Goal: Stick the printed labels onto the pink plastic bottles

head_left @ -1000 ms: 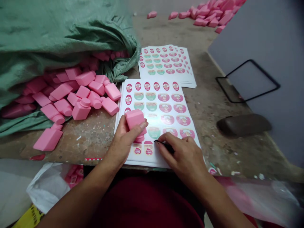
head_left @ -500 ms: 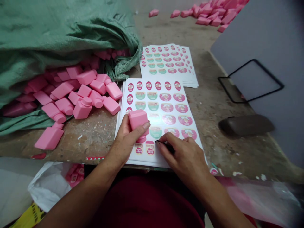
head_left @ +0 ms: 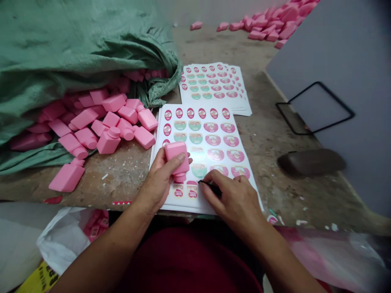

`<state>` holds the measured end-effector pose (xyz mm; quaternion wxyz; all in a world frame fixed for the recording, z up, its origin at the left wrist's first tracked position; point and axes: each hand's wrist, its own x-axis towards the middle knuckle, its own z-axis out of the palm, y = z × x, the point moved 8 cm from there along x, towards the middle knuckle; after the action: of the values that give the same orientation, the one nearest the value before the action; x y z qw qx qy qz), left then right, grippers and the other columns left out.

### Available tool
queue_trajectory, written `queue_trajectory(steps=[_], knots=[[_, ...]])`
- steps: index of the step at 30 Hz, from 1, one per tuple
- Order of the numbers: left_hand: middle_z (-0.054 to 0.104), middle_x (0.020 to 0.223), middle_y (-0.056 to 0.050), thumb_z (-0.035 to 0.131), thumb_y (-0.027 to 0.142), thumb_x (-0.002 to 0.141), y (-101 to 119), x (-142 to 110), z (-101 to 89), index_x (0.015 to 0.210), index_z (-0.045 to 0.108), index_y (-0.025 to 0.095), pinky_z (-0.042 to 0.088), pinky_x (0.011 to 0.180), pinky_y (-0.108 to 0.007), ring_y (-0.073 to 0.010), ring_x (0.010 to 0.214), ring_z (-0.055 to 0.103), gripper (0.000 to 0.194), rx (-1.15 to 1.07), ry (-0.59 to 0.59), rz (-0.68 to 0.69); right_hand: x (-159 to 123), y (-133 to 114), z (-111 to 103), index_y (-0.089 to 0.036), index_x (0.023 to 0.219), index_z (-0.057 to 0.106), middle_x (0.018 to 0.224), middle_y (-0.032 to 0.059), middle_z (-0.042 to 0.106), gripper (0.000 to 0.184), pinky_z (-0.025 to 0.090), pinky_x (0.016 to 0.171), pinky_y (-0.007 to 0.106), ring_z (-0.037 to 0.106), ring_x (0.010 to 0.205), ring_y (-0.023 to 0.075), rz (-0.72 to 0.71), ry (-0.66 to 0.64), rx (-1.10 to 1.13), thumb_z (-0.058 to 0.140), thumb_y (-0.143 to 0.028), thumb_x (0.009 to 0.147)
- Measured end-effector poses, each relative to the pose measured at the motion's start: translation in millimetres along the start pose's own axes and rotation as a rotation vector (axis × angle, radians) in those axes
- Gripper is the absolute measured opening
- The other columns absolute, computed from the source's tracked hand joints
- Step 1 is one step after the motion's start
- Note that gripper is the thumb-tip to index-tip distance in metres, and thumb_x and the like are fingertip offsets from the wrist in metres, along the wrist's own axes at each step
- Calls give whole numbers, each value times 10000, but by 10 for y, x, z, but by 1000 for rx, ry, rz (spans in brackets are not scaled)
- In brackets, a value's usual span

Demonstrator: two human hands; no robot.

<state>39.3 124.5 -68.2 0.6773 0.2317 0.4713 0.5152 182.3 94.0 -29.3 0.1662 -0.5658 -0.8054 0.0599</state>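
My left hand (head_left: pixel 161 173) is closed around a pink plastic bottle (head_left: pixel 177 156), which it keeps tilted over the sticker sheet with the neck toward me. Between the fingers of my right hand (head_left: pixel 233 193) is a thin black pointed tool (head_left: pixel 214 188), possibly tweezers; the hand covers most of it. Its tip is at a pink label near the sheet's lower edge. The sticker sheet (head_left: pixel 186 206) lies on top of a stack and carries rows of oval, green and pink labels.
Pink bottles (head_left: pixel 108 140) spill from a green sack (head_left: pixel 91 49) at left. More sticker sheets (head_left: pixel 214 103) lie behind. A pile of pink bottles (head_left: pixel 269 24) is at the far right. A grey panel (head_left: pixel 351 81) with a black wire frame (head_left: pixel 314 132) stands at right. A white bag (head_left: pixel 61 232) hangs below the edge.
The view has shifted slightly. My left hand has turned the bottle a little, so its neck shows more fully. My right hand keeps the black tool near the same label.
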Motion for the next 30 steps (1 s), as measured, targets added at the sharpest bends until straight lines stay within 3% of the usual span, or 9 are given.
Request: queue_trajectory(steps=[5, 9, 12, 18, 23, 30], knots=[[675, 1004, -69, 774, 297, 713, 20, -20, 34, 1063, 576, 171, 489, 816, -297, -205, 952, 668, 422, 15, -4, -5, 47, 114, 47, -218, 692, 597, 552, -19, 588, 254, 302, 631, 313, 412, 490, 136, 154, -47, 135, 596, -423, 841], [675, 974, -52, 759, 304, 739, 15, -19, -1, 1058, 552, 189, 490, 781, -286, -194, 929, 670, 397, 60, 1, 6, 27, 297, 56, -227, 628, 518, 541, -39, 516, 303, 344, 550, 272, 454, 515, 128, 380, -133, 682, 624, -465, 782], [663, 1001, -28, 755, 333, 767, 11, -41, 17, 1084, 551, 226, 482, 745, -259, -184, 948, 667, 392, 124, -47, 14, 38, 353, -44, -226, 626, 529, 529, -46, 489, 324, 337, 481, 249, 442, 488, 113, 460, -97, 935, 669, -480, 769], [669, 1070, -53, 689, 509, 822, -14, -220, 222, 1138, 552, 244, 507, 797, -299, -187, 953, 654, 435, 11, -189, -84, 146, 243, -234, -219, 817, 686, 539, -58, 461, 210, 326, 479, 253, 406, 495, 106, 401, -6, 949, 691, -423, 769], [695, 1033, -116, 546, 654, 857, -110, -320, 294, 1156, 581, 197, 515, 676, -324, -239, 891, 678, 548, -58, -257, -189, 194, 155, -217, -219, 749, 648, 550, -51, 483, 206, 349, 466, 249, 430, 480, 105, 374, -82, 971, 674, -420, 784], [700, 1001, -118, 567, 701, 813, -135, -329, 258, 1213, 544, 204, 524, 654, -342, -253, 861, 689, 638, -26, -234, -219, 254, 142, -231, -214, 693, 612, 537, -34, 525, 254, 347, 444, 242, 439, 473, 110, 354, -90, 945, 673, -451, 758]])
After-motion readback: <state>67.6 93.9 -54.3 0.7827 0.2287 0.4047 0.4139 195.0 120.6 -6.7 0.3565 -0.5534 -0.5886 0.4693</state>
